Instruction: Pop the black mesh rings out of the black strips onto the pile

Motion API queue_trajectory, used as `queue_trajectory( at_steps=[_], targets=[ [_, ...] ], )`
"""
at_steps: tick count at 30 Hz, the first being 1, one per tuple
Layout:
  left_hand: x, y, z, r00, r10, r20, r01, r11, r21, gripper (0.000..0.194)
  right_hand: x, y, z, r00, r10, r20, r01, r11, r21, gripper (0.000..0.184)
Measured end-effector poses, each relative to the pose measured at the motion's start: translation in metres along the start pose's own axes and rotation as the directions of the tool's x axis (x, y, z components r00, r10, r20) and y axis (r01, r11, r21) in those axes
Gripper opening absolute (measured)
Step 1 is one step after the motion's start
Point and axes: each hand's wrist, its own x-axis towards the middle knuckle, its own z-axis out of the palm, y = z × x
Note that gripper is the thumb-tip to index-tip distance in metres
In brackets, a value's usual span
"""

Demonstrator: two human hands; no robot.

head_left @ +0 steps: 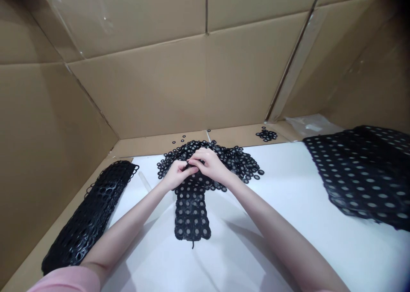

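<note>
My left hand [177,173] and my right hand [207,163] meet over a heap of small black rings [243,162]. The fingertips of both are pinched together at the far end of a black rubber sheet [191,217]. This narrow sheet has rows of round holes and lies flat on the white table, its near end toward me with a thin tail sticking out. Both hands appear to grip its upper part; the fingers cover the exact spot. Whether a loose ring is also between them, I cannot tell.
At the left lies a thick stack of black perforated strips [92,215], with a clear narrow strip [144,180] beside it. A wide black holed sheet [365,172] covers the right side. Behind it is a clear plastic bag [312,124]. Cardboard walls [153,87] enclose the white table [256,219].
</note>
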Motion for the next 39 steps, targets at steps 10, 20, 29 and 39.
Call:
queue_trajectory(
  at_steps=[10,20,29,39],
  targets=[
    [0.0,-0.001,0.002,1.0,0.03,0.0,-0.03,0.999,0.04,0.043,-0.001,0.012,0.016,0.98,0.144,-0.135,-0.123,0.981,0.153,0.023],
    [-0.008,-0.003,0.008,0.995,-0.047,0.093,0.066,0.976,-0.209,0.033,-0.002,0.042,-0.008,0.937,0.125,-0.327,-0.154,0.986,-0.065,0.026],
    [-0.007,-0.017,0.014,0.981,-0.178,-0.074,0.132,0.901,-0.414,0.024,-0.002,0.029,-0.025,0.994,0.055,-0.091,-0.049,0.996,0.074,0.013],
    [-0.008,-0.013,0.012,0.989,-0.121,-0.085,0.084,0.932,-0.352,0.025,-0.001,0.022,-0.007,0.994,0.026,0.105,-0.019,0.997,-0.07,0.009]
  ],
)
